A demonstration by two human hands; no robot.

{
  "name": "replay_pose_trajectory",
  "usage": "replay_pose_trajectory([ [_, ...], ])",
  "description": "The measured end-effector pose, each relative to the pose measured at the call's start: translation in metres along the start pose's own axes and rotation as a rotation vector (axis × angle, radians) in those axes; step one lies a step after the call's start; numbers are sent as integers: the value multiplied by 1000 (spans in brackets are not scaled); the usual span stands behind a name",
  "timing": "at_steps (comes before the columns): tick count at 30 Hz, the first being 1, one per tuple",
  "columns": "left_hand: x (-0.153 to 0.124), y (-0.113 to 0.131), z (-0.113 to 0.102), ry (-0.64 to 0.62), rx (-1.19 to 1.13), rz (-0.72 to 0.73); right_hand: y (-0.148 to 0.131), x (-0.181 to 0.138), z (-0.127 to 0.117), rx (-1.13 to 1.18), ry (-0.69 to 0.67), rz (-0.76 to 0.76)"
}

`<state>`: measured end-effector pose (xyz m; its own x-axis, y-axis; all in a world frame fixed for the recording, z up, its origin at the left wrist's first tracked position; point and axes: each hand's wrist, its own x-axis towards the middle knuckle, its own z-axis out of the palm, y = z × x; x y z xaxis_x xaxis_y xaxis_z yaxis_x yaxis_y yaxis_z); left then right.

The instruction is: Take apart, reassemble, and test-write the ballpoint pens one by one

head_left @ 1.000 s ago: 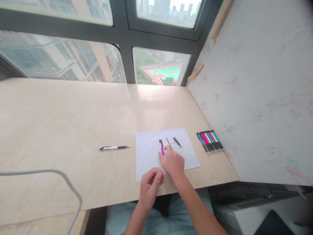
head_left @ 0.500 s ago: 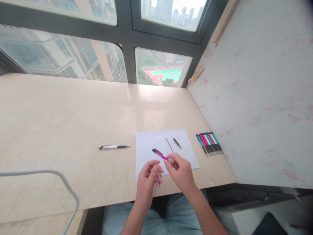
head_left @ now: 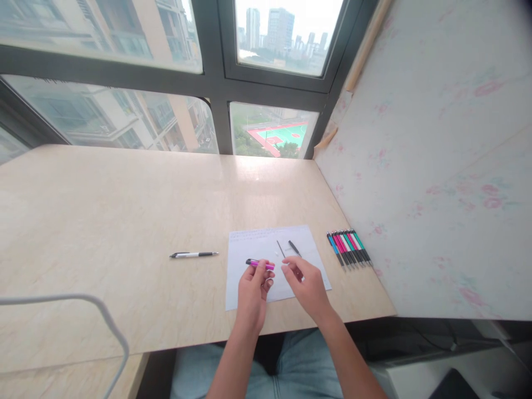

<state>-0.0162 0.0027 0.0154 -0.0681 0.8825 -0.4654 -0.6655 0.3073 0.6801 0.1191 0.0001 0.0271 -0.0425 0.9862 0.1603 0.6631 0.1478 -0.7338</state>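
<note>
Pen barrel (head_left: 268,266) smooth plastic; sheet (head_left: 258,247) matt paper; tabletop (head_left: 124,210) glossy.

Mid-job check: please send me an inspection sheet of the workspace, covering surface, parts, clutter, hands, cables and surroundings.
Surface: pale table, with a sheet of paper bearing faint writing along its far edge.
Job's things: purple pen barrel in hand; thin dark rod and black pen piece lie on the paper.
Clutter: white-and-black pen left of the paper; row of coloured pens to its right.
Hands: left hand holds the barrel; right hand is near the rod, contact unclear.
Cables: pale cable at lower left; whether it touches the table is unclear.
Surroundings: dark window frame ahead, flower-patterned wall at right.
</note>
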Motion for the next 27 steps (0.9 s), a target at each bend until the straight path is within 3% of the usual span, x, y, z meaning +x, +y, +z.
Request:
replay_pose_trajectory([
  [2, 7, 5, -1, 61, -114, -41, 9, 11, 3, -189, 21, 55],
  [6, 9, 14, -3, 137, -243, -64, 18, 34, 15, -480, -112, 68],
  [10, -2, 15, -7, 169, -281, -42, 16, 47, 26, -579, -186, 48],
  [17, -11, 4, -5, 106, -300, -10, 13, 52, 33, -643, -196, 14],
  [21, -8, 5, -6, 92, -282, -34, 12, 46, 27, -515, -133, -11],
  [27, -4, 5, -12, 117, -276, -45, 8, 24, 20, 105, -62, 28],
])
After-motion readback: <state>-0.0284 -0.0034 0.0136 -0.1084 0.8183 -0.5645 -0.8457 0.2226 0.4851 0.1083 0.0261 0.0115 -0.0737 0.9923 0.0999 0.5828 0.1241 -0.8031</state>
